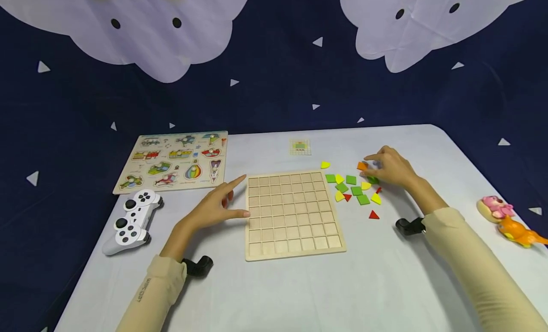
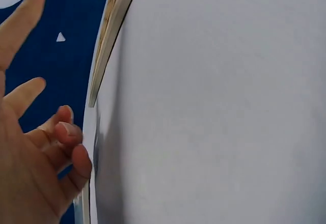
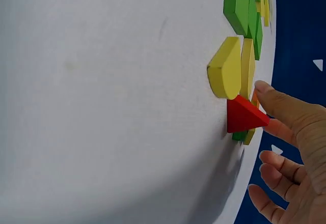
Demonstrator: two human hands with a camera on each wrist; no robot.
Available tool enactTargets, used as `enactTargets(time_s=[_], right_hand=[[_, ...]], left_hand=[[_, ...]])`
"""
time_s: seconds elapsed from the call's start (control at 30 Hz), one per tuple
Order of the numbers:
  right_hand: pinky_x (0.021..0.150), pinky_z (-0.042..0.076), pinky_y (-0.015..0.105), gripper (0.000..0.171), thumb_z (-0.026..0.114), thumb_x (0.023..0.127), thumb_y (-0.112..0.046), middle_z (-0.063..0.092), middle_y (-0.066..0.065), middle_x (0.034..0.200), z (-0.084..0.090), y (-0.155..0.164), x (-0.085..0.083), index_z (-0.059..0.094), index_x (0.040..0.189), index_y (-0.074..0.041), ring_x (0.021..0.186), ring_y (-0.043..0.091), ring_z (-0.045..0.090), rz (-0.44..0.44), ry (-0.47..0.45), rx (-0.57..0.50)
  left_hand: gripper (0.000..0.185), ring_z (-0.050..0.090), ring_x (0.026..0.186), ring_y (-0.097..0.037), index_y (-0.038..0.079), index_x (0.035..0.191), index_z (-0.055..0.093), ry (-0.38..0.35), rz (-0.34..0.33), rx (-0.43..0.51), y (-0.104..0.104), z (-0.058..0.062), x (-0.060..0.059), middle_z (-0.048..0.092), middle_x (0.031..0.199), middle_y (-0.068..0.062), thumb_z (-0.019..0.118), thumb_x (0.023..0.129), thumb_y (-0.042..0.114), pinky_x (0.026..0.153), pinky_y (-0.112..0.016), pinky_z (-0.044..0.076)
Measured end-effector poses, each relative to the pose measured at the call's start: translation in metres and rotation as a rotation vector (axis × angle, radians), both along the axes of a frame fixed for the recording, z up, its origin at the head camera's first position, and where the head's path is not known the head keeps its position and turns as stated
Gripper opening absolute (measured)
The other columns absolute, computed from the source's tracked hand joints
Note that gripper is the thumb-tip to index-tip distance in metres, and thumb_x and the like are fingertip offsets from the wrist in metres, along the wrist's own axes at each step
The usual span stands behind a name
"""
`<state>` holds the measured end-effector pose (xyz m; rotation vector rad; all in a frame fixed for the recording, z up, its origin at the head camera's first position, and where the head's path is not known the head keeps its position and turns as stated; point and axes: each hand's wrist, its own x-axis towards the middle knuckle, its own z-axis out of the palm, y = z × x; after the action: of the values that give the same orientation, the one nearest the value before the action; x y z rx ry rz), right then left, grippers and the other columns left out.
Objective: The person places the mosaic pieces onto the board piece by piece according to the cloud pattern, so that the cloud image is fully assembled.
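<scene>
Coloured wooden shape tiles (image 1: 353, 187) are lying scattered at three o'clock of the square wooden grid board (image 1: 293, 214), and my right hand (image 1: 391, 169) is resting over them, fingertips touching an orange tile (image 1: 362, 166). My left hand (image 1: 214, 206) is lying with fingers relaxed and spread, holding nothing, at the board's nine o'clock edge.

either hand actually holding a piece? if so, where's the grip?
Left hand holds nothing, resting open by the wooden grid board. Right hand is over the coloured pieces, fingertips at an orange piece; a grip cannot be told.

The right hand (image 1: 391, 170) hides a green piece (image 1: 373, 180); small card's (image 1: 300, 147) print unreadable.
</scene>
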<state>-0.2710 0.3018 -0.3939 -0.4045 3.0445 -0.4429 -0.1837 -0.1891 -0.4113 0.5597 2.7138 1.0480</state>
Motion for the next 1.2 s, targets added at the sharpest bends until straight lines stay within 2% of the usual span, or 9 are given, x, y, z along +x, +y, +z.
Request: enactTargets(time_s=[0.2, 0.33, 0.5, 0.63, 0.77, 0.93, 1.2], right_hand=[[0.071, 0.043, 0.044, 0.055, 0.076, 0.086, -0.035, 0.054, 0.020, 0.106, -0.006, -0.001, -0.003, 0.066, 0.127, 0.000, 0.092, 0.031, 0.048, -0.011, 0.003, -0.005], [0.069, 0.041, 0.042, 0.050, 0.075, 0.087, -0.032, 0.055, 0.019, 0.104, -0.008, -0.002, -0.004, 0.068, 0.124, 0.001, 0.090, 0.029, 0.048, -0.012, 0.001, -0.021], [0.068, 0.040, 0.040, 0.042, 0.075, 0.087, -0.027, 0.055, 0.017, 0.102, -0.009, -0.003, -0.003, 0.071, 0.116, 0.003, 0.089, 0.029, 0.048, 0.002, 0.018, -0.038], [0.073, 0.043, 0.044, 0.034, 0.075, 0.087, -0.022, 0.056, 0.017, 0.102, -0.010, -0.006, -0.003, 0.074, 0.110, 0.004, 0.092, 0.030, 0.051, 0.015, 0.027, -0.053], [0.079, 0.044, 0.048, 0.030, 0.074, 0.088, -0.019, 0.056, 0.017, 0.102, -0.010, -0.008, -0.004, 0.074, 0.106, 0.005, 0.095, 0.031, 0.052, 0.031, 0.017, -0.059], [0.080, 0.041, 0.045, 0.032, 0.075, 0.088, -0.021, 0.055, 0.017, 0.101, -0.009, -0.010, -0.006, 0.074, 0.103, 0.007, 0.093, 0.030, 0.050, 0.042, -0.004, -0.070], [0.078, 0.040, 0.043, 0.028, 0.078, 0.084, -0.019, 0.053, 0.014, 0.096, -0.005, -0.012, -0.007, 0.075, 0.097, 0.006, 0.089, 0.027, 0.048, 0.075, 0.063, -0.069]], left_hand=[[0.096, 0.040, 0.078, -0.020, 0.026, 0.155, 0.036, -0.045, -0.045, 0.082, -0.009, -0.008, 0.001, 0.045, 0.094, -0.008, 0.087, 0.075, 0.038, 0.071, -0.033, 0.036], [0.093, 0.039, 0.078, -0.018, 0.024, 0.153, 0.041, -0.043, -0.064, 0.093, -0.011, -0.013, 0.001, 0.045, 0.092, -0.007, 0.087, 0.074, 0.037, 0.071, -0.031, 0.036], [0.092, 0.039, 0.079, -0.018, 0.030, 0.151, 0.044, -0.045, -0.035, 0.041, -0.009, -0.015, 0.004, 0.043, 0.090, -0.004, 0.088, 0.071, 0.044, 0.071, -0.033, 0.035], [0.091, 0.037, 0.077, -0.017, 0.033, 0.149, 0.046, -0.039, -0.008, -0.009, -0.007, -0.017, 0.006, 0.042, 0.089, -0.003, 0.086, 0.070, 0.051, 0.067, -0.032, 0.032], [0.092, 0.034, 0.074, -0.016, 0.032, 0.148, 0.047, -0.026, 0.011, -0.033, -0.006, -0.019, 0.008, 0.040, 0.087, -0.003, 0.086, 0.068, 0.054, 0.065, -0.032, 0.029], [0.094, 0.032, 0.072, -0.017, 0.030, 0.148, 0.048, -0.032, 0.031, -0.048, -0.004, -0.020, 0.010, 0.039, 0.087, -0.003, 0.087, 0.067, 0.053, 0.064, -0.032, 0.028], [0.095, 0.035, 0.074, -0.017, 0.029, 0.148, 0.047, -0.036, 0.046, -0.050, -0.003, -0.023, 0.008, 0.039, 0.088, -0.003, 0.088, 0.066, 0.053, 0.066, -0.033, 0.030]])
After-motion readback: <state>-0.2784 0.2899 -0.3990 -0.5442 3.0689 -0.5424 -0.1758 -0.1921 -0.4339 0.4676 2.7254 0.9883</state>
